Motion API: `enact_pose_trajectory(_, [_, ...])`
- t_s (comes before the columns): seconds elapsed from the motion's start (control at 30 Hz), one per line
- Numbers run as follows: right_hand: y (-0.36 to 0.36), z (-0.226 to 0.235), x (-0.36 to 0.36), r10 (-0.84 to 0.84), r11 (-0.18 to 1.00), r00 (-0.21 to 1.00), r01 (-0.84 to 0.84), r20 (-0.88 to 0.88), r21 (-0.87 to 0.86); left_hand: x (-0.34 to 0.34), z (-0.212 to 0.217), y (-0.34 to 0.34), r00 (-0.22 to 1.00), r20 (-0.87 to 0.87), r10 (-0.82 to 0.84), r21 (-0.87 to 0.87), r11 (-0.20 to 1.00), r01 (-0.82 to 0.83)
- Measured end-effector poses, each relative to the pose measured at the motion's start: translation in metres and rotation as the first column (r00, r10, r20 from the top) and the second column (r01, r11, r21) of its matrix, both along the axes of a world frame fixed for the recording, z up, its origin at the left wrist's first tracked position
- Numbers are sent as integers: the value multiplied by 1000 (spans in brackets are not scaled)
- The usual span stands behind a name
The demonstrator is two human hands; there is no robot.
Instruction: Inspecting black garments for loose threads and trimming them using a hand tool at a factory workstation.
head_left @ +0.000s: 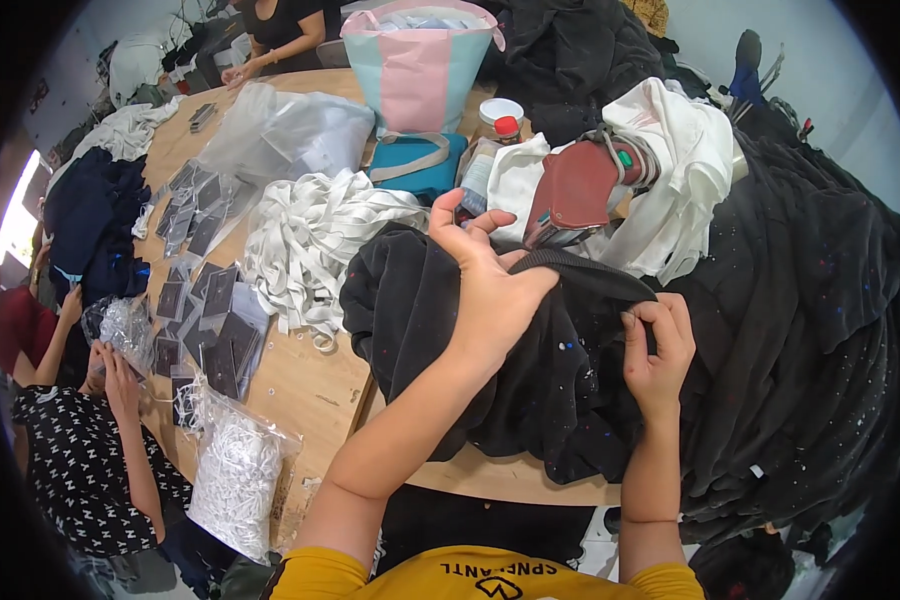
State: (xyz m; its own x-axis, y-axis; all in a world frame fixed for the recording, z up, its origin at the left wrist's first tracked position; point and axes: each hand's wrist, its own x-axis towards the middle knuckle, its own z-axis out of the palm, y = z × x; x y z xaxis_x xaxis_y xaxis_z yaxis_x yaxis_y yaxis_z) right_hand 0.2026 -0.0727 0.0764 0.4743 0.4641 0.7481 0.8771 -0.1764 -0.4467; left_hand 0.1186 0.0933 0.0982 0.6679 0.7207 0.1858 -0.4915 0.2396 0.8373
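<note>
A black garment [530, 370] of soft, lint-specked fabric lies bunched at the table's near edge. A black ribbed band [595, 272] on it stretches between my two hands. My left hand [495, 290] grips the band's left end by the thumb, with some fingers raised and apart. At the other end, my right hand [660, 345] pinches the band between thumb and curled fingers. Just beyond the band, a reddish-brown handheld machine with a green button [575, 185] rests against white cloth [670, 140].
A heap of dark garments [790, 330] rises at the right. White straps [315, 240], flat dark pieces in clear wrapping [210, 300], a bag of white strings [238, 470], a teal pouch [420, 165] and a pink-and-blue bag [420, 75] occupy the table. Other people work at the left and far side.
</note>
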Motion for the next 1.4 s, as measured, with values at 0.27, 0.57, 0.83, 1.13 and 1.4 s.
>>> enact_pose_trajectory(0.27, [-27,-2,-9,264,964,887,-237,-379,117,-11,-34,-2,908,270,321,494,763,-416])
enact_pose_trajectory(0.57, [-41,28,-1,579,766,564,-128,-589,630,-38,-39,6,945,157,286,813,506,-288])
enact_pose_trajectory(0.83, [-31,59,4,537,764,634,-87,-556,639,-81,-96,6,780,-446,-438,59,856,514])
enact_pose_trajectory(1.13, [-108,45,4,562,638,626,89,-541,765,-118,-81,-13,476,-473,-741,-117,588,800])
enact_pose_trajectory(1.4, [-248,-106,-90,-242,876,-127,-454,-962,-161,-164,-126,-134,724,-689,25,698,-243,673])
